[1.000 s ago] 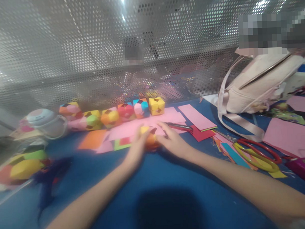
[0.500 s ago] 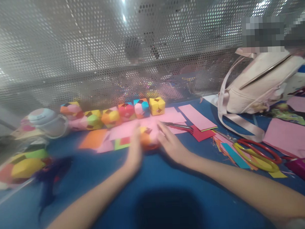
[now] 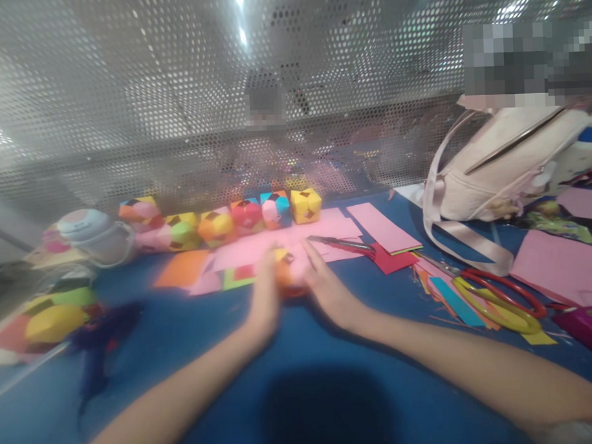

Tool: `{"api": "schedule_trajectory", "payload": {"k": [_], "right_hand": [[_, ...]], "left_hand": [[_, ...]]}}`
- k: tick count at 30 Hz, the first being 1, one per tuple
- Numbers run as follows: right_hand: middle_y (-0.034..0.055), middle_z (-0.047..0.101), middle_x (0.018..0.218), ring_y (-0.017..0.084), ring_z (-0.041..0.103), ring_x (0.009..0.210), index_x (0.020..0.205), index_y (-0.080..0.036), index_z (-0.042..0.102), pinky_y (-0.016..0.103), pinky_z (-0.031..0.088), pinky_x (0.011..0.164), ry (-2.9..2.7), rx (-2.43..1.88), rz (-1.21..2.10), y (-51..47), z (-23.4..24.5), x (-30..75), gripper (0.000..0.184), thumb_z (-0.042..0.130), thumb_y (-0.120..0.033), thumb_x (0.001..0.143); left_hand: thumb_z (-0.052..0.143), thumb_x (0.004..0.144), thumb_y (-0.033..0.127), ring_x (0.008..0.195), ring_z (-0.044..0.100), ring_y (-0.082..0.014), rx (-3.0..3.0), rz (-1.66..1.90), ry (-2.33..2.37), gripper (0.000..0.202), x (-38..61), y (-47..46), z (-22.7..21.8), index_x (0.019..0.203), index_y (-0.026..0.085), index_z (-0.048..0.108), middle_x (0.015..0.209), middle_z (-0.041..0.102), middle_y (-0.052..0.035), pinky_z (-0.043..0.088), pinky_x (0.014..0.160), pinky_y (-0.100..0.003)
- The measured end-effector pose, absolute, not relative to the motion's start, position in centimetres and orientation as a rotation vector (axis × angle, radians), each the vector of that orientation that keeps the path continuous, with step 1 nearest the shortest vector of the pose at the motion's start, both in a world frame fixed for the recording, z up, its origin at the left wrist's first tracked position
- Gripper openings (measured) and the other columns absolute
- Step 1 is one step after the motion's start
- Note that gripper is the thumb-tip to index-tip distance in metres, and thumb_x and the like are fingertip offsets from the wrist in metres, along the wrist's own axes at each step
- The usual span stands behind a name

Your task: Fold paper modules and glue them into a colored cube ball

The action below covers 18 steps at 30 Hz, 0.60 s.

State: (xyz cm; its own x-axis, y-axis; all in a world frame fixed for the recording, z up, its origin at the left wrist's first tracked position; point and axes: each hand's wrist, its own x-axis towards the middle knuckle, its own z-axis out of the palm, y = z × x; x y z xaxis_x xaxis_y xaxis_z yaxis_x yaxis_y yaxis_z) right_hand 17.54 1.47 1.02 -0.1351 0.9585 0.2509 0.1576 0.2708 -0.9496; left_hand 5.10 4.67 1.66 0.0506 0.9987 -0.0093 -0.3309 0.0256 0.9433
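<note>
Between my two palms sits a folded paper cube (image 3: 291, 274) in pink, orange and yellow, low over the blue table (image 3: 223, 373). My left hand (image 3: 265, 291) presses its left side, and my right hand (image 3: 330, 289) presses the right side with fingers straight. Some blur covers the fingers and the cube. Just behind them lie pink paper sheets (image 3: 248, 248) and a pair of scissors (image 3: 345, 244) with its blades toward the cube. Farther back stands a row of finished paper cubes, the yellow cube (image 3: 306, 205) at its right end.
Red and yellow-handled scissors (image 3: 503, 305) lie on paper strips at right, near a magenta tool (image 3: 588, 325). A cream bag (image 3: 497, 156) leans against the perforated metal panel (image 3: 175, 90). At left are a pale cup-like container (image 3: 95, 235) and a dark blue object (image 3: 103, 332).
Both hands still press the cube from its sides. The cube and hands appear very slightly farther right; little else differs.
</note>
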Motion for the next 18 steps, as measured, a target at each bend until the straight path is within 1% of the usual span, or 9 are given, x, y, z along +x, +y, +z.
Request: {"api": "schedule_trajectory", "payload": {"k": [2, 5, 10, 13, 16, 18], "right_hand": [[0.0016, 0.01, 0.155, 0.016, 0.004, 0.142, 0.147, -0.025, 0.012, 0.038, 0.004, 0.116, -1.496, -1.1, 0.994, 1.66, 0.85, 17.51, 0.071, 0.031, -0.06, 0.089], [0.0007, 0.012, 0.154, 0.015, 0.004, 0.142, 0.147, -0.025, 0.014, 0.037, 0.005, 0.116, -1.427, -1.11, 0.981, 1.74, 0.49, 17.29, 0.07, 0.028, -0.061, 0.089], [0.002, 0.016, 0.154, 0.014, 0.005, 0.141, 0.147, -0.023, 0.014, 0.036, 0.008, 0.116, -1.374, -1.074, 1.022, 1.42, 0.21, 16.82, 0.071, 0.027, -0.062, 0.089], [0.001, 0.014, 0.154, 0.015, 0.004, 0.141, 0.147, -0.025, 0.014, 0.036, 0.007, 0.116, -1.369, -1.052, 1.043, 1.39, 0.3, 16.87, 0.071, 0.03, -0.061, 0.089], [0.0008, 0.012, 0.154, 0.016, 0.003, 0.141, 0.147, -0.026, 0.013, 0.037, 0.008, 0.116, -1.371, -1.047, 1.055, 1.5, 0.38, 17.07, 0.072, 0.033, -0.061, 0.088], [0.0016, 0.012, 0.154, 0.016, 0.006, 0.141, 0.147, -0.025, 0.014, 0.038, 0.009, 0.116, -1.353, -1.05, 1.049, 1.57, 0.36, 17.16, 0.071, 0.032, -0.061, 0.088]], "left_hand": [[0.049, 0.083, 0.036, 0.113, 0.056, -0.0186, 0.936, 1.376, 0.914, 0.031, 5.4, 4.75, 1.71, 0.11, 0.022, 0.057, 0.114, 0.063, -0.0037, 0.041, 0.1, -0.032], [0.05, 0.083, 0.036, 0.11, 0.058, -0.0199, 0.874, 1.367, 0.913, 0.031, 5.93, 4.55, 1.69, 0.109, 0.021, 0.058, 0.111, 0.065, -0.0048, 0.042, 0.098, -0.033], [0.052, 0.084, 0.038, 0.11, 0.057, -0.0202, 0.811, 1.36, 0.921, 0.034, 6.19, 3.92, 1.56, 0.112, 0.021, 0.058, 0.111, 0.065, -0.0048, 0.043, 0.097, -0.032], [0.052, 0.084, 0.037, 0.11, 0.057, -0.0198, 0.803, 1.352, 0.908, 0.036, 6.12, 3.82, 1.72, 0.116, 0.022, 0.056, 0.113, 0.064, -0.0041, 0.044, 0.097, -0.032], [0.052, 0.084, 0.034, 0.111, 0.057, -0.0188, 0.81, 1.354, 0.916, 0.033, 6.04, 3.9, 2.05, 0.114, 0.023, 0.057, 0.114, 0.064, -0.0031, 0.045, 0.096, -0.03], [0.053, 0.083, 0.037, 0.108, 0.059, -0.0194, 0.791, 1.343, 0.929, 0.032, 6.02, 3.93, 2.28, 0.11, 0.023, 0.059, 0.113, 0.064, -0.0033, 0.048, 0.091, -0.029]]}}
